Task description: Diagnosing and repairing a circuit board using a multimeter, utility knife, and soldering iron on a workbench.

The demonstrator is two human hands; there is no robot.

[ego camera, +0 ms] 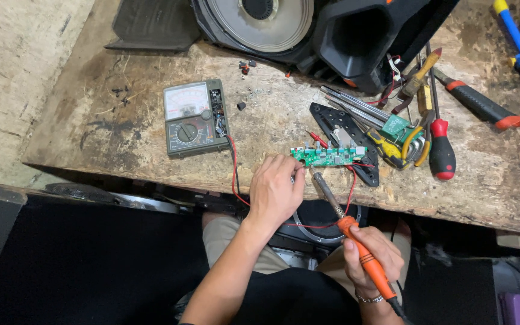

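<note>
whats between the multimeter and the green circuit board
In the head view, mostly bare wooden bench between multimeter and circuit board, crossed by the meter's red and black leads; the left hand sits just below.

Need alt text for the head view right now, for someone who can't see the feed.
Seen from above, a right hand holds an orange-handled soldering iron with its tip near a small green circuit board on a worn wooden workbench, while the left hand rests at the board's left end. An analogue multimeter lies to the left, screwdrivers to the right, a speaker cabinet behind.

green circuit board (327, 157), orange-handled soldering iron (356, 247), red-handled screwdriver (441, 149), olive multimeter (195, 118)
</note>
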